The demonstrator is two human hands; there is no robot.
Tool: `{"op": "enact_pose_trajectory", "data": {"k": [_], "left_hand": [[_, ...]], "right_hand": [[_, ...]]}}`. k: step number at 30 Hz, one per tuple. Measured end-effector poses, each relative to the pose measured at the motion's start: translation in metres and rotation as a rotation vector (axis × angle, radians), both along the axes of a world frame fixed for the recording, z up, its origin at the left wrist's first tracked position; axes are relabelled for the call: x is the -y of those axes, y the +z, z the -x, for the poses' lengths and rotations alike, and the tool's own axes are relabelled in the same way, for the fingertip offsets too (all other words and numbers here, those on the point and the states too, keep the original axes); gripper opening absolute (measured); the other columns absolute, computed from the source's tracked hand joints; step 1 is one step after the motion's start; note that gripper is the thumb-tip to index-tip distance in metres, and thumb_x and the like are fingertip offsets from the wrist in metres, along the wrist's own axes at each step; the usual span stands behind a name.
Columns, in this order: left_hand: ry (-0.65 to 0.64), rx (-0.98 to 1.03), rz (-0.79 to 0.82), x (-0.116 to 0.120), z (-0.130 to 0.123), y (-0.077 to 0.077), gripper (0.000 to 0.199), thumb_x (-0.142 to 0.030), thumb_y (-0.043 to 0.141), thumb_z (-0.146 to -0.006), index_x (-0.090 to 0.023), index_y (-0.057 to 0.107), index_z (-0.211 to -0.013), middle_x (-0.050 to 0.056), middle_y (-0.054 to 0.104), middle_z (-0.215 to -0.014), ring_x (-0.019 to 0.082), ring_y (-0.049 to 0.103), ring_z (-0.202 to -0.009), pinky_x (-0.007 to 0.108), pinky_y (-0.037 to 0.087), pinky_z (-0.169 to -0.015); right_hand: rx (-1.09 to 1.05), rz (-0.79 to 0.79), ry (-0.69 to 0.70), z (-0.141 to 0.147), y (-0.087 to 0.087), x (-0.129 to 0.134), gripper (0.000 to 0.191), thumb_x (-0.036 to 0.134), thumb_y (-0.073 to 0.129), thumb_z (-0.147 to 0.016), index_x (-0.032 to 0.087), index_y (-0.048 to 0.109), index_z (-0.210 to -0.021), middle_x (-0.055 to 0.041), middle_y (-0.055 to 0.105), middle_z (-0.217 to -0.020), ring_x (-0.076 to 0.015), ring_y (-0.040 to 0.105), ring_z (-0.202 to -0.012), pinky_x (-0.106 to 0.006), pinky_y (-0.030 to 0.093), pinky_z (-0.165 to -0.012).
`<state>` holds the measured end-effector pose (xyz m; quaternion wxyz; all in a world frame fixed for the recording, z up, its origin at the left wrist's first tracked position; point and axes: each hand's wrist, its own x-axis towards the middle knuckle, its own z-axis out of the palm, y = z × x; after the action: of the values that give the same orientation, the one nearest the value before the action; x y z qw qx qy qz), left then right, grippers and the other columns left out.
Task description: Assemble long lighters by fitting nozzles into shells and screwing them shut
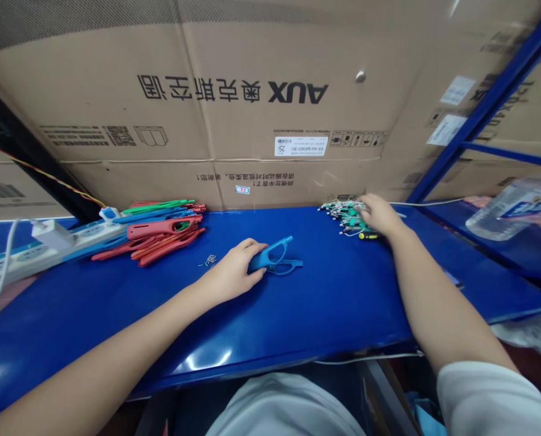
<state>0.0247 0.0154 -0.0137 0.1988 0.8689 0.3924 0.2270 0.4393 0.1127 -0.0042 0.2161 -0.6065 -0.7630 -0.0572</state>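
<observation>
"Blue tabletop (297,321), glossy, fills the middle of the frame, and a brown cardboard panel (247,45) stands behind it. From my remote seat I see two bare hands over it."

"Where is the piece in hand, and how is it gripped?"

"Centre of the frame. It is a blue plastic casing (258,259), apparently two looped halves splayed apart at their right ends. The left hand (236,272) pinches the left end, thumb below and fingers above."

"And the other hand?"

"Right of centre, near the foot of the panel. The right hand (379,215) has its fingertips at a heap of small wired parts (349,223), white leads mixed with green bits. A yellow piece (368,236) sits at the heap's lower edge. I cannot tell whether those fingertips pinch anything."

"What else should I picture?"

"Left of centre, a stack of red, blue and green casings (163,232) beside a white power strip (88,233). Some thin pins (210,260) lie between that stack and the left hand. Far right, a clear bottle (501,212)."

"Which step is this?"

"I judge it to be picking out a small part while the casing is held ready. The next move calls for a light pinch on one part, drawn free without dragging neighbouring leads."
</observation>
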Motion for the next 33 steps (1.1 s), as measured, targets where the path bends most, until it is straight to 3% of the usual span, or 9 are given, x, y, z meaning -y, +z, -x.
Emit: {"op": "enact_pose_trajectory", "data": {"k": [9,13,18,22,28,33], "left_hand": [[-0.042,0.010,-0.034,0.005,-0.003,-0.002,0.037,-0.031,0.059,-0.095,-0.020,0.062,-0.129,0.009,0.059,-0.115,0.022,0.062,-0.103,0.039,0.050,-0.098],[-0.051,-0.029,-0.088,0.001,-0.002,-0.009,0.040,-0.034,0.061,-0.095,-0.017,0.063,-0.131,0.010,0.060,-0.111,0.024,0.061,-0.101,0.041,0.050,-0.096],[-0.040,-0.074,-0.131,-0.003,-0.001,-0.013,0.040,-0.036,0.064,-0.093,-0.017,0.064,-0.129,0.011,0.062,-0.111,0.026,0.060,-0.102,0.042,0.049,-0.095],[-0.024,-0.108,-0.146,-0.001,-0.006,-0.016,0.036,-0.041,0.062,-0.094,-0.020,0.065,-0.124,0.010,0.062,-0.116,0.026,0.057,-0.104,0.042,0.047,-0.094],[-0.033,-0.221,-0.131,-0.006,-0.001,-0.009,0.047,-0.046,0.068,-0.089,-0.021,0.063,-0.129,0.009,0.062,-0.120,0.027,0.056,-0.109,0.042,0.045,-0.096],[-0.022,-0.301,-0.002,-0.013,0.023,0.012,0.036,-0.035,0.075,-0.084,-0.022,0.069,-0.117,0.007,0.065,-0.113,0.025,0.061,-0.103,0.037,0.047,-0.093]], "right_hand": [[-0.141,0.022,0.032,0.000,-0.014,-0.003,0.015,0.022,0.057,-0.083,0.016,0.063,-0.096,-0.0143,0.056,-0.098,-0.0268,0.054,-0.093,-0.038,0.043,-0.087],[-0.105,0.069,0.030,0.002,-0.010,0.000,0.024,0.023,0.065,-0.079,0.013,0.065,-0.101,-0.0187,0.056,-0.103,-0.0307,0.055,-0.099,-0.041,0.042,-0.092],[-0.065,-0.027,0.051,0.009,-0.004,0.004,0.031,0.018,0.059,-0.078,0.012,0.066,-0.107,-0.0188,0.059,-0.106,-0.0324,0.054,-0.106,-0.045,0.041,-0.098],[-0.086,-0.111,0.100,0.025,-0.002,0.005,0.024,0.020,0.055,-0.082,0.015,0.067,-0.102,-0.0171,0.060,-0.107,-0.0322,0.055,-0.110,-0.047,0.041,-0.101],[-0.172,-0.115,0.457,0.091,-0.011,0.015,0.012,0.025,0.054,-0.089,0.021,0.065,-0.091,-0.0103,0.062,-0.098,-0.0259,0.061,-0.096,-0.044,0.049,-0.092],[-0.255,0.208,0.718,0.143,-0.018,0.039,0.028,0.047,0.064,-0.090,0.020,0.064,-0.100,-0.0065,0.061,-0.098,-0.0179,0.058,-0.083,-0.034,0.050,-0.078]]}}
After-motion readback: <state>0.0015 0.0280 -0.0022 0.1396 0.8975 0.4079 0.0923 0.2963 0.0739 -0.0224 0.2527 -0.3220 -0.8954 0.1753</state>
